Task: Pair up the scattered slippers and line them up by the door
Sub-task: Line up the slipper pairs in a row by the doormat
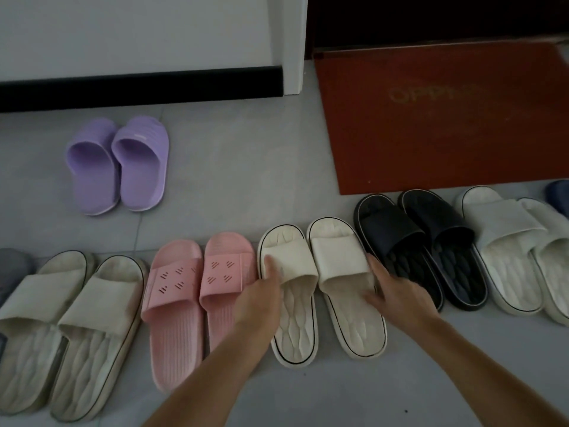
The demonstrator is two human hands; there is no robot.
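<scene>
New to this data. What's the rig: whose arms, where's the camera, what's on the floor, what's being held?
There is no machine here. A person works with two bare hands, and the single picture comes from a wide-angle camera worn on the head, looking forward and down. The arms entering from the bottom are therefore the wearer's own.

On the tiled floor lies a row of slipper pairs: a worn cream pair, a pink pair, the middle cream pair, a black pair and a white pair. A purple pair sits apart, nearer the wall. A red doormat lies by the door.

The left hand grips one slipper of the middle cream pair at its strap, and the right hand grips the other.
</scene>
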